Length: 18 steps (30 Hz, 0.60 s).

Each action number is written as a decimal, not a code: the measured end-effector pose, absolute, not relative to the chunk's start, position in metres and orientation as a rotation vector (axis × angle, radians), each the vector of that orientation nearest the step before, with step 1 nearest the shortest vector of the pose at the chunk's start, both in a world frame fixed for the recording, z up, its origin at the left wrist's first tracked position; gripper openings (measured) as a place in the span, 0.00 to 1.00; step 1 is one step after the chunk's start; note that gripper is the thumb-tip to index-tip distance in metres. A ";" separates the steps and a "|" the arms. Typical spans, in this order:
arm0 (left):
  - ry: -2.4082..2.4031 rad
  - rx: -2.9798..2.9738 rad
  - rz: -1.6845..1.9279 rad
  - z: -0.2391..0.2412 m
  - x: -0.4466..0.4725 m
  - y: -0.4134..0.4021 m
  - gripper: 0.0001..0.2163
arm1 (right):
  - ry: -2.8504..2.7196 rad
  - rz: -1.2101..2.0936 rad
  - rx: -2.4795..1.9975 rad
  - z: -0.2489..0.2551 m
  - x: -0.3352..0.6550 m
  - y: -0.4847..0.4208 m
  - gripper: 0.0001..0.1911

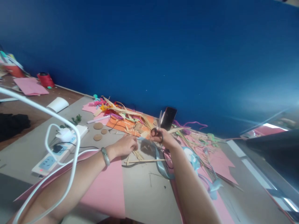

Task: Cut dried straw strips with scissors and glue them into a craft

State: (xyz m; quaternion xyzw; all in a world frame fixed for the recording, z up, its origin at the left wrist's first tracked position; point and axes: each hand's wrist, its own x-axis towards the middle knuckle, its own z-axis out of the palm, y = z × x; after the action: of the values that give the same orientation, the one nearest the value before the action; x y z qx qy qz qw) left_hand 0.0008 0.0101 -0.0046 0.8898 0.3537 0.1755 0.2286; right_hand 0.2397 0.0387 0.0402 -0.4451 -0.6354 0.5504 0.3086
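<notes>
My right hand (161,137) is closed round the dark handles of a pair of scissors (160,118), blades pointing up. Left of it, my left hand (127,144) has its fingers curled together low over the table, near pale straw-like strips (139,155); whatever is between the fingertips is too small to make out. A light blue ribbon (161,165) trails down below my right hand. Just behind the scissors, a dark phone (169,118) leans against the blue wall. A thin pale stick (147,161) lies across the table in front of both hands.
A white power strip (60,149) with plugs and a looping white cable (77,149) crosses my left side. Pink paper (107,186) lies under my left arm. Wooden discs (97,125), orange paper (116,124), a tipped white cup (58,104) and a red container (45,80) sit farther back.
</notes>
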 end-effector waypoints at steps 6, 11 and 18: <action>1.181 2.342 0.589 0.001 -0.005 0.015 0.15 | -2.063 1.605 -1.144 0.043 0.219 0.026 0.11; 1.389 2.266 0.650 0.006 -0.011 0.018 0.13 | -2.214 1.498 -1.139 0.045 0.212 0.022 0.08; 1.679 2.087 1.025 -0.001 -0.031 0.034 0.15 | -2.316 1.069 -1.332 0.039 0.212 0.026 0.03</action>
State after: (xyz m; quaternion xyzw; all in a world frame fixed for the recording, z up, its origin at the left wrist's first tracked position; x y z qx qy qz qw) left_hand -0.0308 0.0342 -0.0006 0.7209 0.5798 0.3542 0.1363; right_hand 0.2122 0.0261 0.0392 -0.4589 -0.7978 0.3683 0.1314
